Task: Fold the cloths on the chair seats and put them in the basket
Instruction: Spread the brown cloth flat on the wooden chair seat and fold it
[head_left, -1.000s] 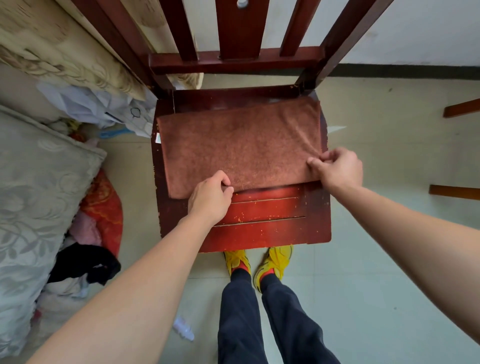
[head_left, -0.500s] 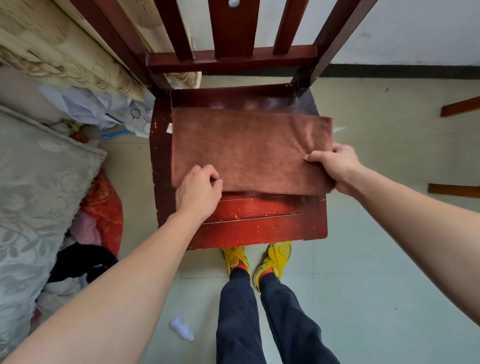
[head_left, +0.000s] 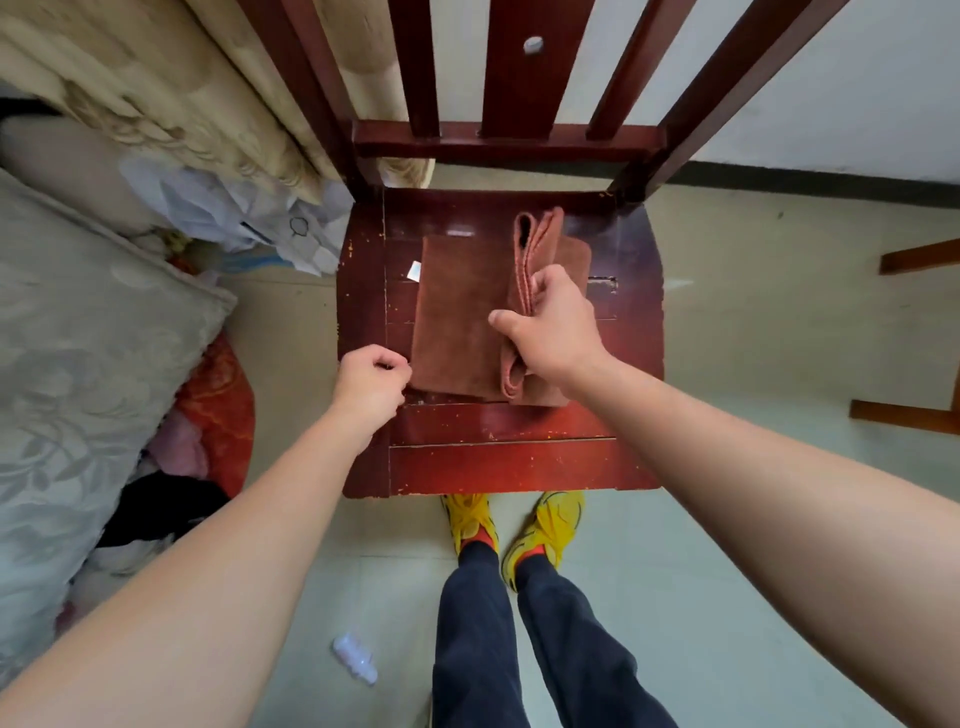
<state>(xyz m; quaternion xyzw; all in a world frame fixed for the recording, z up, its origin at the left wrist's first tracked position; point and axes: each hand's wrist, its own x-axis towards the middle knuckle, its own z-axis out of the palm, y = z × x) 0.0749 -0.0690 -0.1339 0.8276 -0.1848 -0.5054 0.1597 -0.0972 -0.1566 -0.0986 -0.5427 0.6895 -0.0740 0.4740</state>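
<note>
Pinched between curled fingers, the near left corner of the brown cloth (head_left: 457, 317) is held by the left hand (head_left: 371, 382), which sits at the left edge of the chair seat (head_left: 519, 462). Off to the far left, on the floor (head_left: 727, 571), a pale patterned cushion (head_left: 78, 364) leans beside a heap of red, pink and black fabric (head_left: 208, 415), and crumpled plastic bags (head_left: 234, 208) lie near the seat's back left corner. A small plastic bottle (head_left: 355, 658) lies on the floor under the left forearm.

On the red wooden seat the cloth lies flat across the middle, its left part spread smooth with a small white tag (head_left: 415, 270) showing at its left edge. Its right end is lifted and doubled over, standing up in a layered fold that runs from the back of the seat toward the front. The right hand (head_left: 553, 332) is closed around that raised fold, fingers wrapped over the layers and thumb pointing left above the flat part. The front slats of the seat are bare.

Below the front edge stand two yellow shoes (head_left: 519, 525) and dark trouser legs (head_left: 519, 649). To the right, wooden legs of another piece of furniture (head_left: 914, 415) jut in at the picture's edge.
</note>
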